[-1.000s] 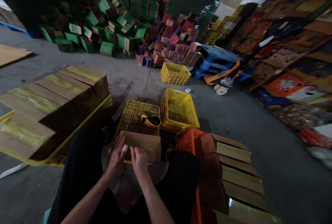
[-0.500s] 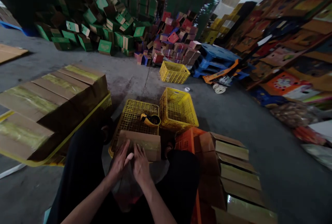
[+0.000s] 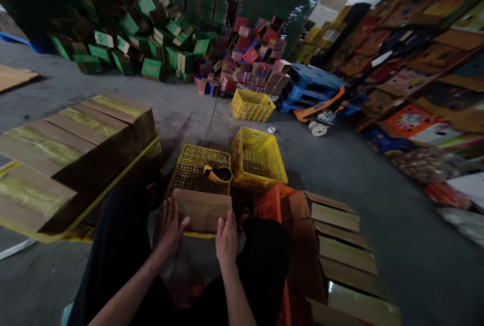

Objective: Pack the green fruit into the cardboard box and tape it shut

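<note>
A small brown cardboard box [image 3: 206,209] with clear tape along it lies in front of my knees, on the near part of an upturned yellow plastic crate [image 3: 189,162]. My left hand [image 3: 169,230] lies at the box's left end, fingers stretched out and thumb toward the near edge. At the right end is my right hand [image 3: 227,238], its fingers straight and against the box's corner. Neither hand is wrapped round anything. Beyond the box, a yellow and black tape dispenser [image 3: 218,174] rests on the crate.
Taped cardboard boxes [image 3: 91,124] fill a yellow crate at left. More boxes [image 3: 340,240] stand in an orange crate [image 3: 278,205] at right. Ahead are two yellow crates [image 3: 278,165], blue pallets [image 3: 317,79], a pallet jack [image 3: 321,114] and heaps of green and red cartons [image 3: 151,68].
My hands have moved apart from the middle of the box's near side, the left one to its left end and the right one to its right end. The box stays in place.
</note>
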A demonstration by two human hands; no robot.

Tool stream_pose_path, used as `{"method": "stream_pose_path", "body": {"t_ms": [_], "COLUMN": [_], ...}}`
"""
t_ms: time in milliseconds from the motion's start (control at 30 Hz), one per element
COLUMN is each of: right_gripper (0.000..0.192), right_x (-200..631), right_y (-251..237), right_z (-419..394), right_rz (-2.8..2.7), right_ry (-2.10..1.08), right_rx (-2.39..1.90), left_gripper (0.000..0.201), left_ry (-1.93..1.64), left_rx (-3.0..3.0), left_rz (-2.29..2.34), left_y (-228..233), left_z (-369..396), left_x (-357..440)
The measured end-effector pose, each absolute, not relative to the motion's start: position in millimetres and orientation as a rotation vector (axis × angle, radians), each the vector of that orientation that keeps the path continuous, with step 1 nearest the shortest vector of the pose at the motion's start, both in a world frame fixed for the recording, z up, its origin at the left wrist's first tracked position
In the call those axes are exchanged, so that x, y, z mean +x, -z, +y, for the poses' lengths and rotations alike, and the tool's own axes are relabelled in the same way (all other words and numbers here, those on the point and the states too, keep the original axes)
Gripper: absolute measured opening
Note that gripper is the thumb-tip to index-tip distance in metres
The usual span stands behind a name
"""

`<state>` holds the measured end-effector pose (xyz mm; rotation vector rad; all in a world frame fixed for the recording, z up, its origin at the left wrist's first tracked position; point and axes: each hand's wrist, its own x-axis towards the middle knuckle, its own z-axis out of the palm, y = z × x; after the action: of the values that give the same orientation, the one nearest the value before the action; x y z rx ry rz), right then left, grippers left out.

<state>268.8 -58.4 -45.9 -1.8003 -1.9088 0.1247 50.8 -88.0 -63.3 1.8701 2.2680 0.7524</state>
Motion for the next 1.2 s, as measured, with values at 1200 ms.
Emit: {"method": "stream_pose_path", "body": {"t_ms": [1200], "right_gripper": [0.072], "right_x": [218.3], "right_y": [29.6], "right_z": [-70.0], "right_rz": [-2.034], "right_ry": [-0.280], "right_rx": [-1.752], "left_gripper": [0.059], "left_ry": [-0.706], "left_rx": [2.121], "left_rz": [2.006], "left_y": [51.1], "left_z": [-88.3], "left_x": [69.3]}}
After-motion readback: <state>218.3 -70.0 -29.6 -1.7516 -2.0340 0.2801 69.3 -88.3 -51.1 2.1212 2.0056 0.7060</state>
